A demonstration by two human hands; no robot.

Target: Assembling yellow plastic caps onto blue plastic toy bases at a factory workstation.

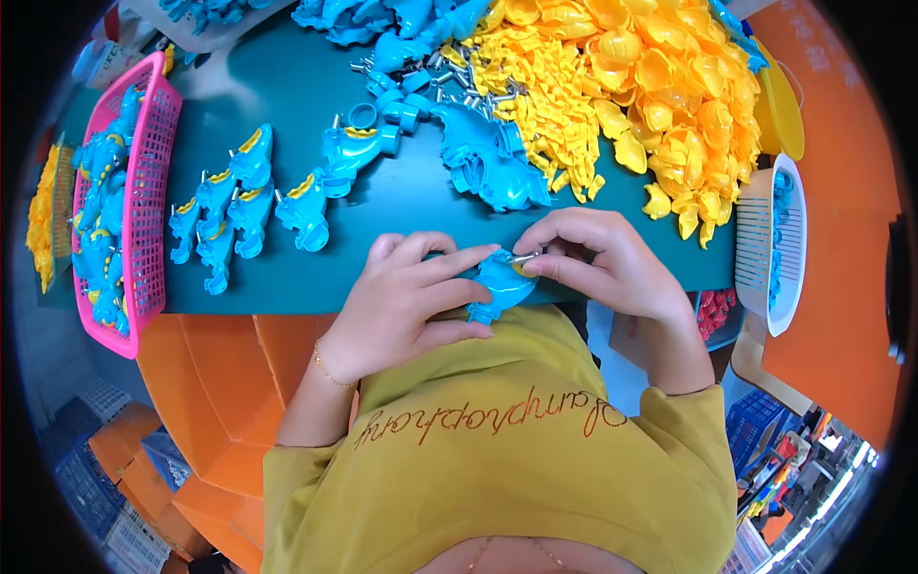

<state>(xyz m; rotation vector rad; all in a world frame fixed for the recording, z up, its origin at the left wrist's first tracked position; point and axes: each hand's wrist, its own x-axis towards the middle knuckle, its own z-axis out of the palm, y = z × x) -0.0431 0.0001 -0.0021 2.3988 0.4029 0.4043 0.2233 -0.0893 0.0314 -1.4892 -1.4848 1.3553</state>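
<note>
- Left hand [397,301] grips a blue plastic toy body [500,285], fingers curled over its left side and thumb under, held at the near edge of the worktop [306,115], just above the yellow shirt [516,459].
- Right hand [598,260] is pinched shut on a small metal pin [525,256] at the top of the toy body, fingertips touching a yellow insert there.
- Step, as I judge it: fitting pin and yellow piece into the blue body, mid-insertion.
- Next move likely calls for a firm, straight push from the right hand while the left keeps the body from twisting.
- Pose: both wrists bent inward, forearms rising from the lower edge, hands meeting at centre.
- Outward: a row of finished blue toys [239,206] lies to the left, loose blue parts [488,158] and pins beyond the hands.
- Yellow parts pile [631,86] at far right; pink basket [143,191] at far left holds more blue toys; white basket [770,244] at right edge.
</note>
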